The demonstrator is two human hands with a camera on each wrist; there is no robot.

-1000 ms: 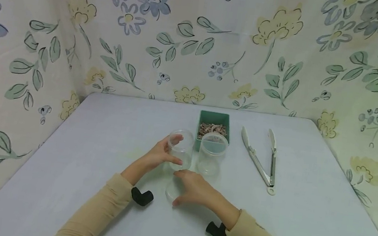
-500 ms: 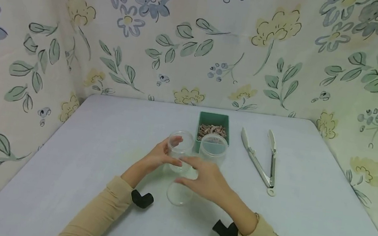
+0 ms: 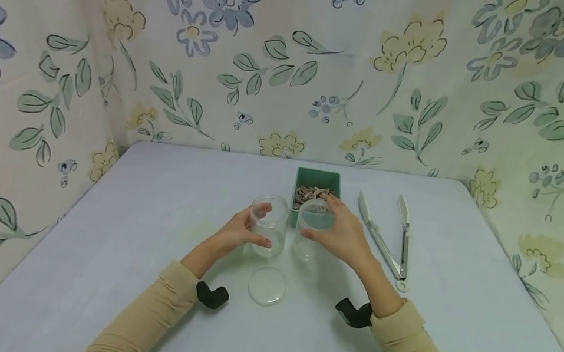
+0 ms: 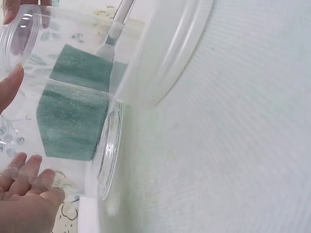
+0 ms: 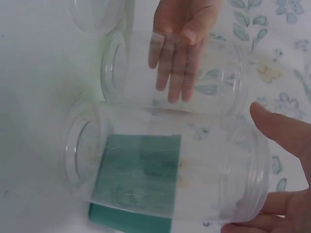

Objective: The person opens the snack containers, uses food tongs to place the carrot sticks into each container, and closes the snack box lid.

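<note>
Two clear plastic jars without lids stand side by side on the white table. My left hand (image 3: 236, 230) holds the left jar (image 3: 276, 236), thumb on the near side and fingers showing through its wall. At the right jar (image 3: 306, 249), my right hand (image 3: 346, 237) has its thumb and fingers around the upper rim; in the right wrist view the fingers (image 5: 267, 221) lie along that rim and the thumb (image 5: 274, 126) is close to it. A round clear lid (image 3: 267, 286) lies flat in front of the jars.
A green tray (image 3: 319, 176) with brown shredded strips sits behind the right jar. To the right lie metal tongs (image 3: 405, 249), spread apart. Floral cloth (image 3: 250, 94) hangs behind and beside the white table (image 3: 179, 186).
My right hand has moved from the lid forward and right to the right jar, which has shifted slightly left. The lid is now uncovered. My left hand has stayed at its jar.
</note>
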